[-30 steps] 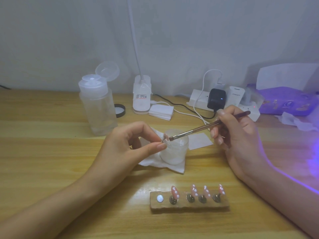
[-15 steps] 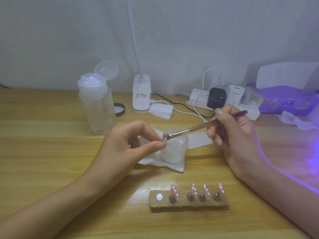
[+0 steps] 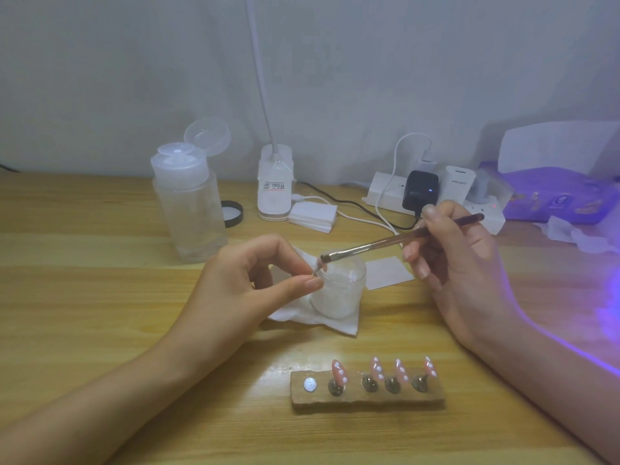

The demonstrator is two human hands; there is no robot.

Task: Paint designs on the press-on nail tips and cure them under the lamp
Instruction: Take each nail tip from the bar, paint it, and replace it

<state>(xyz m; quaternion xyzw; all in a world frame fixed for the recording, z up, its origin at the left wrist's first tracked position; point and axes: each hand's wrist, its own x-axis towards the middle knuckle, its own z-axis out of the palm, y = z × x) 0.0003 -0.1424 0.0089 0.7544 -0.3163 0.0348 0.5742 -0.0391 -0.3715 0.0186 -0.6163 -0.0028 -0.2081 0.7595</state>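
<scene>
Wood surface (image 3: 84,297), jar (image 3: 339,297) mid. Left hand (image 3: 241,290) grip pinches nail tip (image 3: 318,266); right hand (image 3: 463,263) pinches brush (image 3: 369,247). Brace wrists, stroke lightly over jar.

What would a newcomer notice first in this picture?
At the centre, the left hand pinches a nail tip by a frosted jar, while the right hand holds a brush to it. Nearer, a wooden holder carries four pink nail tips with white dots. Violet light glows far right.

Left hand (image 3: 241,290) pinches nail tip (image 3: 319,263) above jar (image 3: 339,293); right hand (image 3: 459,263) holds brush (image 3: 385,245), bristles at tip.
</scene>
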